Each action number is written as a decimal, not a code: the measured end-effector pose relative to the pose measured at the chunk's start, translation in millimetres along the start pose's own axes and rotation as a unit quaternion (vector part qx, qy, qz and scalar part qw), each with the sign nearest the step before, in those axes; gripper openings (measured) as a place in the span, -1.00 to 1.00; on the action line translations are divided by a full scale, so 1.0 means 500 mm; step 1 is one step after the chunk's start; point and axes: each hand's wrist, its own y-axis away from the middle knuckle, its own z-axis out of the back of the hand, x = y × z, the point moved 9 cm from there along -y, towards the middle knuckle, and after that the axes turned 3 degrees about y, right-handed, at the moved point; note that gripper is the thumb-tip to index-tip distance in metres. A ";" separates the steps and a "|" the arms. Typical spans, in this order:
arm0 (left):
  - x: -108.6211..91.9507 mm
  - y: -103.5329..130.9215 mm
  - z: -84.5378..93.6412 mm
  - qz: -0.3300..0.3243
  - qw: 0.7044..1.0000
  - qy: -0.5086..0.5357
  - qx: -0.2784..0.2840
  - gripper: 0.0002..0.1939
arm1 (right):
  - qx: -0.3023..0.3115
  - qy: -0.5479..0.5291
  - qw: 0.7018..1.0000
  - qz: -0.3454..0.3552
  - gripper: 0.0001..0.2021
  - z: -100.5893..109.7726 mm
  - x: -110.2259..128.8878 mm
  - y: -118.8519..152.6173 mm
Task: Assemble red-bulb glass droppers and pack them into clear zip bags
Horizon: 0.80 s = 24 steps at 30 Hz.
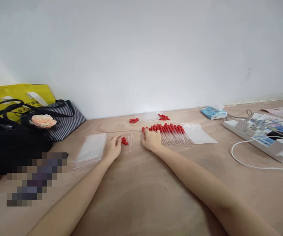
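Note:
My left hand [113, 148] rests on the table with its fingers loosely apart, right beside a few loose red rubber bulbs [124, 141]. Several bare clear dropper tubes [131, 143] lie just right of those bulbs. My right hand [151, 139] is closed at the left end of a row of droppers [172, 132], which have red bulbs and clear tubes. A red bulb shows at its fingertips; the tube under it is hidden by the hand. Left of my left hand lies a stack of clear plastic bags [90, 150].
Red bulbs [134, 120] and clear tubes [151, 117] lie by the wall, with more bulbs [164, 117] to their right. A plastic bag [199, 133] lies beyond the row. A tissue pack [213, 112] and corded power strip [262, 139] are at right; bags [65, 119] stand left.

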 end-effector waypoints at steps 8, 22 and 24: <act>-0.027 -0.007 -0.048 -0.029 0.995 0.010 0.091 -0.70 | 0.014 -0.011 0.999 0.039 -0.73 0.008 0.074 0.019; -0.101 0.001 -0.115 -0.018 0.995 0.064 0.078 -0.74 | 0.114 0.019 0.993 -0.003 -0.70 0.003 0.050 0.034; -0.107 0.011 -0.120 -0.009 0.995 0.076 0.063 -0.74 | 0.127 0.025 0.992 -0.005 -0.71 0.008 0.036 0.038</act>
